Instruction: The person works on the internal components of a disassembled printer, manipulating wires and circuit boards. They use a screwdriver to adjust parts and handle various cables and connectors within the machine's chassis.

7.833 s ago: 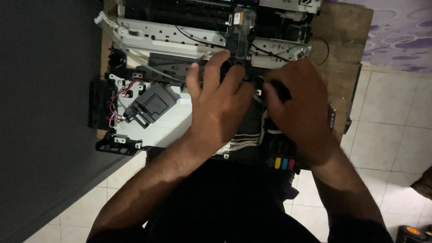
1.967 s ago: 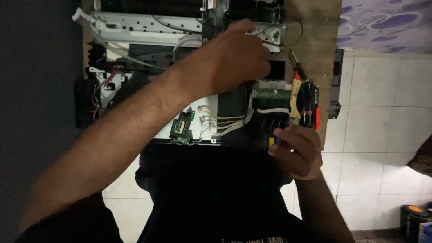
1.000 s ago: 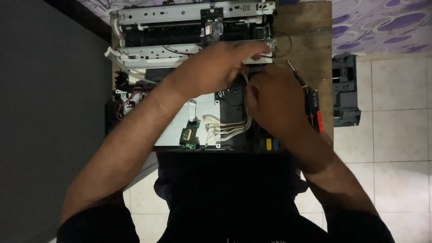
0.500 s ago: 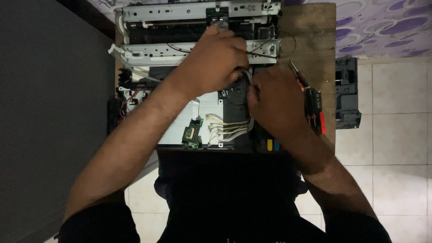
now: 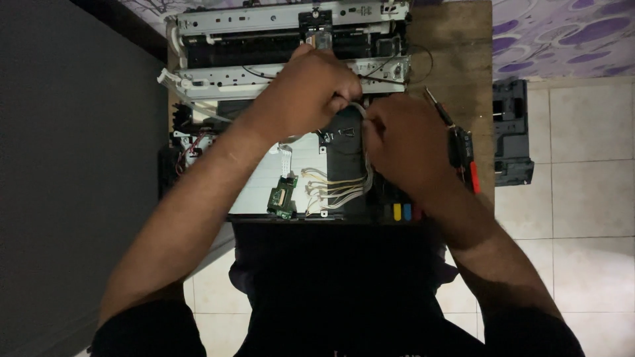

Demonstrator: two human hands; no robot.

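Opened inkjet printer, cover off, white metal rails and dark rollers exposed point(image 5: 291, 39), sits on brown wooden table point(image 5: 456, 53), filling table's left and middle. Bundle of thin pale ink tubes point(image 5: 337, 188) fans across white base plate toward black block with yellow and blue ink tabs point(image 5: 401, 211). Small green circuit board point(image 5: 282, 198) just left of tubes. Left hand point(image 5: 311, 92) curled, fingers pinching pale tube end at printer's middle. Right hand point(image 5: 403, 142) clenched on same tubes, touching left. Red-and-black-handled screwdriver point(image 5: 460, 145) beside right hand.
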